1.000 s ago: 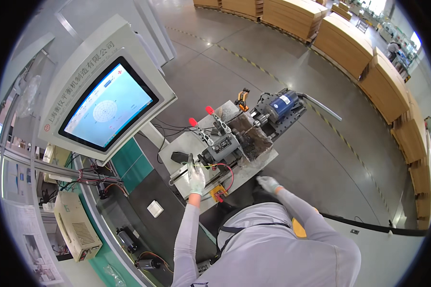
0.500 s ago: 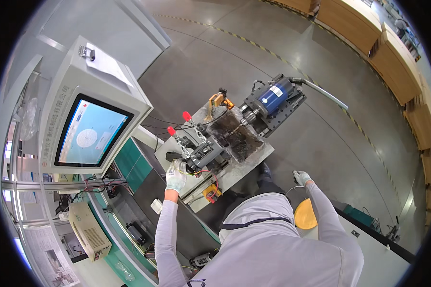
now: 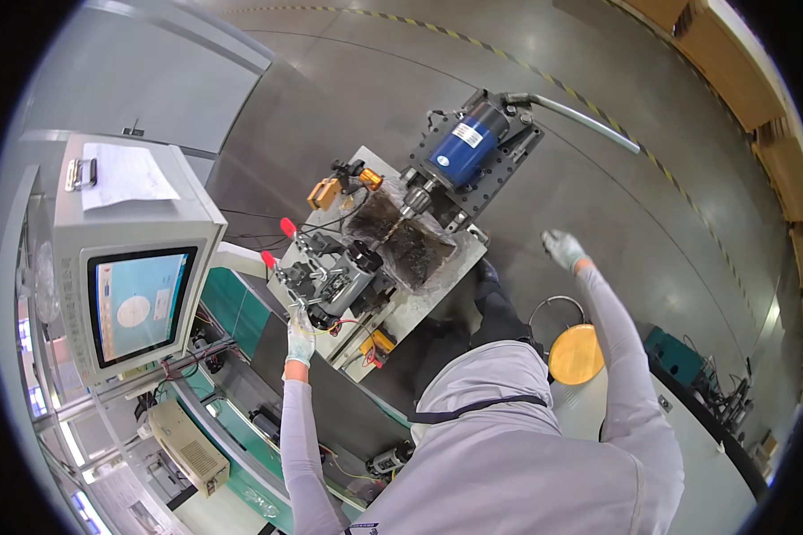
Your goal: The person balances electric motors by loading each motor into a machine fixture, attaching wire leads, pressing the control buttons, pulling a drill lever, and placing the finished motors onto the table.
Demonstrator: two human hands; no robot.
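At the centre, lying in a fixture on the pale metal plate [image 3: 389, 333], a grey cylindrical motor [image 3: 355, 287], with red-tipped toggle clamps [image 3: 288, 228] along its far-left side. At the motor's near-left end, touching it, the gloved left hand [image 3: 300, 341]; fingers partly hidden there, so impossible to tell open from closed. From that same end, thin wires toward a yellow block [image 3: 377, 342] at the plate's near edge. Just beyond the motor, a tray [image 3: 449, 257] of dark shavings, with a drill bit [image 3: 393, 231] above, set in a chuck [image 3: 417, 200] on a blue drill motor [image 3: 465, 150]. Near the tray's far-left side, an orange block [image 3: 324, 193]. Well apart to the right, over the floor, the gloved right hand [image 3: 562, 250], fingers bent; grip impossible to tell. Nearer the body, a round yellow stool [image 3: 576, 354]. Farther left, a lit monitor [image 3: 141, 299] in a grey cabinet, with a clipboard [image 3: 125, 176] on top.
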